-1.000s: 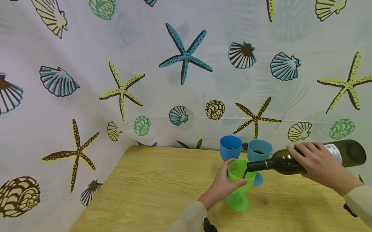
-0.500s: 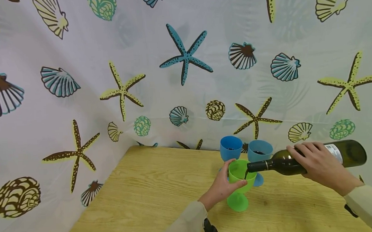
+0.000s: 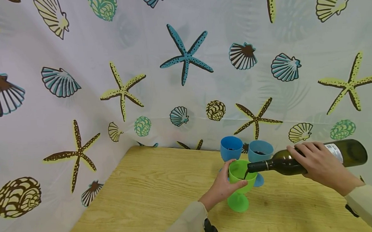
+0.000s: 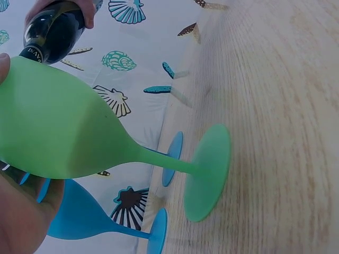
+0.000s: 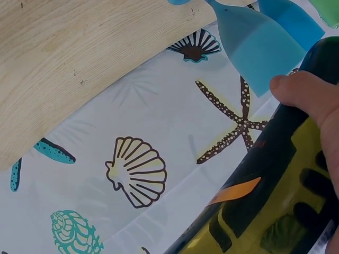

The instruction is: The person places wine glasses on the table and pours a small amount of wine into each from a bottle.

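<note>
A green plastic goblet (image 3: 238, 201) stands on the table, its bowl gripped by my left hand (image 3: 221, 187), thumb in front and fingers around the left side. My right hand (image 3: 320, 163) holds a dark wine bottle (image 3: 284, 162) around its body, tipped nearly level with its neck pointing left. The bottle's mouth sits over the goblet's rim, and a dark stream runs from it into the bowl. In the left wrist view the green goblet (image 4: 63, 121) is upright on its foot, close to the table. The right wrist view has the bottle (image 5: 265, 185) with my thumb across it.
Just behind the green goblet stand a darker blue goblet (image 3: 231, 147) and a lighter blue goblet (image 3: 260, 149), each with dark liquid inside. The wooden table (image 3: 139, 194) reaches back to a white curtain (image 3: 145, 45) printed with shells and starfish.
The dark stream keeps running from the bottle's mouth, its shape shifting slightly. Both hands, the bottle and the goblets hold their places.
</note>
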`<state>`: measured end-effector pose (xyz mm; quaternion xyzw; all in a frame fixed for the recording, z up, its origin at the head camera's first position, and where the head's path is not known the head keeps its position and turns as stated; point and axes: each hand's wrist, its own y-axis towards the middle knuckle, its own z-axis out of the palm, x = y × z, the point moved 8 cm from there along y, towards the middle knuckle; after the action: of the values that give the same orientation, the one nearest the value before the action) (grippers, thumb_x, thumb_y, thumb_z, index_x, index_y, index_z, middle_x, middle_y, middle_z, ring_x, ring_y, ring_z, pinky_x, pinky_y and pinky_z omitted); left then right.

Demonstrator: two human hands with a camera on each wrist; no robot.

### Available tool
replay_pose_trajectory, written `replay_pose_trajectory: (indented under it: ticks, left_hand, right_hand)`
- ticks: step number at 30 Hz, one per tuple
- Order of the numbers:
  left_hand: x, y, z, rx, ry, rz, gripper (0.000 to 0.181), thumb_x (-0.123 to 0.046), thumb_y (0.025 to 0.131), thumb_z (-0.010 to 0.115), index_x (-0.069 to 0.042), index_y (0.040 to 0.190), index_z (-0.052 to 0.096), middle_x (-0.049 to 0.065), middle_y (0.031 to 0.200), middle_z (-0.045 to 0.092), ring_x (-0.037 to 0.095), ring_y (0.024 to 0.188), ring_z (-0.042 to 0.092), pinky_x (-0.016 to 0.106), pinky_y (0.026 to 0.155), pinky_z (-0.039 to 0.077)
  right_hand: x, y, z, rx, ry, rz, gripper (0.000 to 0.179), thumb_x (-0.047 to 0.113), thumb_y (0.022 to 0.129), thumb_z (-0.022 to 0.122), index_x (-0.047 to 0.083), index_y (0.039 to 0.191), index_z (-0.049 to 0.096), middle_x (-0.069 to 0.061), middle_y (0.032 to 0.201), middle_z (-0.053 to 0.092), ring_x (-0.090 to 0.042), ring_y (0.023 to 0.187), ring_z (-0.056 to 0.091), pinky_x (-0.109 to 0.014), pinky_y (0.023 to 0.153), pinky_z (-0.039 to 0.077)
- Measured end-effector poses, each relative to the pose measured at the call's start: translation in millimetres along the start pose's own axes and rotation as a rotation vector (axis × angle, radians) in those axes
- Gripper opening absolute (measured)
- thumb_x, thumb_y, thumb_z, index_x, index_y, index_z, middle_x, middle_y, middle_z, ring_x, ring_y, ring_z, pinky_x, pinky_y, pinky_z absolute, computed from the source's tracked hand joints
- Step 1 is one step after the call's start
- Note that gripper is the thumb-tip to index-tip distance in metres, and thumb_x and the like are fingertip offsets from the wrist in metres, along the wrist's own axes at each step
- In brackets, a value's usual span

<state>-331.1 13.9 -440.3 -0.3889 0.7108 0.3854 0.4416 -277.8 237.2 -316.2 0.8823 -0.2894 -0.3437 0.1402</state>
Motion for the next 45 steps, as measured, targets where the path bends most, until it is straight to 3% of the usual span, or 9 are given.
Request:
replay_pose_trajectory:
  ticks: [35,45]
  left_hand:
    - [-1.0,-0.6,-1.0,-0.006,0.012,0.017,0.077,-0.036,0.087,0.068,-0.015,0.148,0.025,0.001,0.131,0.048,0.019,0.118,0.049,0.041,0.095,0.042]
    - [0.4,-0.7,-1.5,-0.012,0.022,0.000,0.075,-0.039,0.087,0.067,-0.020,0.147,0.026,0.000,0.133,0.047,0.019,0.120,0.048,0.042,0.096,0.041]
  right_hand:
    - [-3.3,3.9,-1.2,-0.010,-0.025,-0.013,0.100,0.025,0.041,0.094,-0.001,0.126,0.049,-0.022,0.104,0.057,-0.039,0.089,0.056,-0.054,0.074,0.045]
    - [-4.2,5.2,-1.5,-0.021,-0.030,-0.022,0.097,0.023,0.041,0.093,-0.001,0.125,0.050,-0.022,0.101,0.057,-0.039,0.087,0.056,-0.053,0.072,0.046]
